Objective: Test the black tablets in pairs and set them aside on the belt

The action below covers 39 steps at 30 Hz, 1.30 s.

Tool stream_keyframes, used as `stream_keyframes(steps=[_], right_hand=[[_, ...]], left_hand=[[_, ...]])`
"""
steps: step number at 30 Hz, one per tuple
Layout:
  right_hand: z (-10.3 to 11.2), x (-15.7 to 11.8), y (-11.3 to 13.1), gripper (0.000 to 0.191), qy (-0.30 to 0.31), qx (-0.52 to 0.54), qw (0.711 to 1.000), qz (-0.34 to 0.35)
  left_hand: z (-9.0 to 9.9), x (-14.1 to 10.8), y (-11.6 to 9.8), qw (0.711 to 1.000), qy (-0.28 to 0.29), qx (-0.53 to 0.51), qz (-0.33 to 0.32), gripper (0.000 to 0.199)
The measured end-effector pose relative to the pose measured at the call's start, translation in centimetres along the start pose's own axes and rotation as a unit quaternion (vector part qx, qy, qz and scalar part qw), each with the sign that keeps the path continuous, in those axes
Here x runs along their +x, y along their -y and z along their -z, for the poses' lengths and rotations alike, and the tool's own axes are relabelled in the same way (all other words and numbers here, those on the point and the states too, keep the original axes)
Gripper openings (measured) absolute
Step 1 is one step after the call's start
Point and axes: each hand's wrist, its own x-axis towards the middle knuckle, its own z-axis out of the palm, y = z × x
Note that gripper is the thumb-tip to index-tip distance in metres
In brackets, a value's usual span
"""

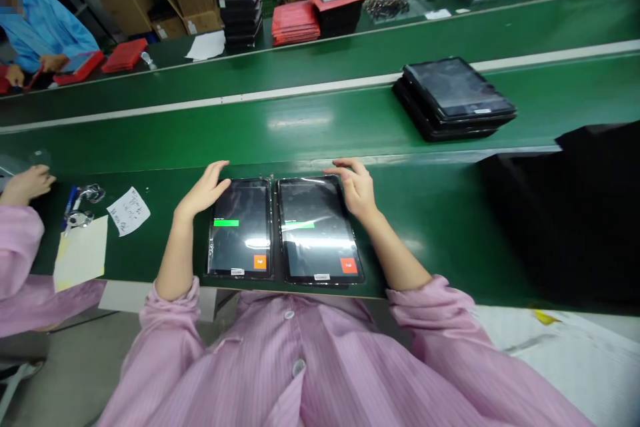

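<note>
Two tablets lie side by side on the green bench in front of me, screens up and lit. The left tablet (240,240) shows a green bar and an orange button. On the right tablet (317,243) there is a green bar and a red button. My left hand (205,190) rests at the upper left corner of the left tablet, fingers stretched out and apart. At the upper right corner of the right tablet is my right hand (356,187), its fingers extended along the top edge. Neither hand is wrapped round anything.
Stacked tablets (457,90) sit on the belt at upper right, with a black cloth-like heap (570,213) nearer me. Left are a handwritten note (129,210), a yellowish pad (83,253) and a co-worker's hand (30,183). Across, another person (47,23) handles red-cased items.
</note>
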Motion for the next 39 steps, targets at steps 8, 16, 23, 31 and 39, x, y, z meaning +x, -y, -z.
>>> stream_keyframes(steps=[8,16,23,31,39], right_hand=[[0.3,-0.1,-1.2,0.069,0.043,-0.038,0.998,0.02],[-0.1,0.4,-4.3,0.044,0.079,-0.068,0.99,0.091],[-0.3,0.3,-5.6,0.044,0.082,-0.108,0.983,0.125],[-0.2,0.1,-5.0,0.06,0.125,-0.199,0.967,0.1],[0.6,-0.2,-2.8,0.055,0.13,-0.12,0.975,0.133]], left_hand=[[-3.0,6.7,-3.6,0.978,0.178,0.08,-0.075,0.038],[-3.5,6.9,-4.3,0.98,0.15,0.132,-0.028,0.025],[-3.5,6.9,-4.6,0.973,0.167,0.156,-0.013,0.027],[-3.9,6.9,-5.0,0.972,0.151,0.179,-0.003,0.028],[-2.9,6.3,-4.4,0.965,0.213,0.146,-0.051,0.053]])
